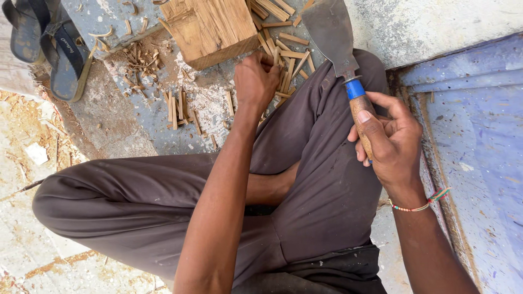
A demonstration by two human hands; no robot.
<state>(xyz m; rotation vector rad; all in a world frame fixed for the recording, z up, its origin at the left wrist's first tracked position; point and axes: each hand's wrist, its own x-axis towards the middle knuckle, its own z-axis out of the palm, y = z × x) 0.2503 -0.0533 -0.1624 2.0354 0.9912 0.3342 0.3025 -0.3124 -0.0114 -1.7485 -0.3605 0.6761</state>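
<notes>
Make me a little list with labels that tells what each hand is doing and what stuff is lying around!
left hand: reaching down into the small wood sticks on the ground, fingers hidden among them
right hand: closed around the wooden handle of a broad knife, blade pointing away from the person
wood block: on the ground beyond the left hand, rough and chipped
sandals: dark pair, far left
bracelet: coloured beads on the right wrist
legs: crossed, dark trousers

Bare grey concrete floor (125,122) lies open left of the left hand (255,81). Ahead, the pale wooden chopping block (210,27) and a heap of thin split wooden sticks (283,51) crowd the way. The broad steel cleaver blade (329,32) bars the right.
</notes>
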